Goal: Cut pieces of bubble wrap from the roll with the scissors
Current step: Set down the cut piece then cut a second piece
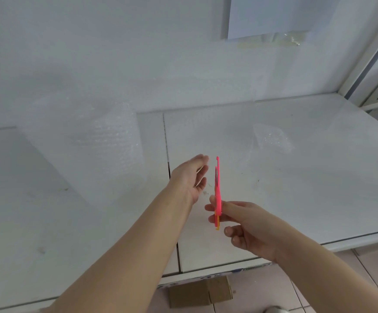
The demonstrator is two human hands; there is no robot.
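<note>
**Scissors up, roll not yet in hand: setting up a cut**

- Table (pixel 318 177): white, with a panel seam running front to back near the middle.
- Bubble wrap roll (pixel 88 141): stands at the left rear of the table by the wall. It is translucent. A faint sheet seems to trail off it to the right, but its edge is hard to make out.
- Cardboard box (pixel 201 292): on the floor below the table's front edge.
- Cut piece (pixel 271 138): small and crumpled, right of centre, well apart from the roll.
- Right grip (pixel 251 229): pinches the scissors (pixel 217 193) low down between thumb and fingers.
- Left grip (pixel 190 179): released, fingers straight, palm turned toward the scissors, just beside them and holding nothing.
- Scissors: pink, upright and edge-on above the table, apparently closed. Cannot tell which end is up.

Judgement: the scissors are pinched, not yet held for cutting. Seat the fingers in the loops first. Then send the left grip to the wrap's free edge and pull it taut and flat. Slack film will likely fold between the blades. Cut straight across, with the left fingers clear of the line.
</note>
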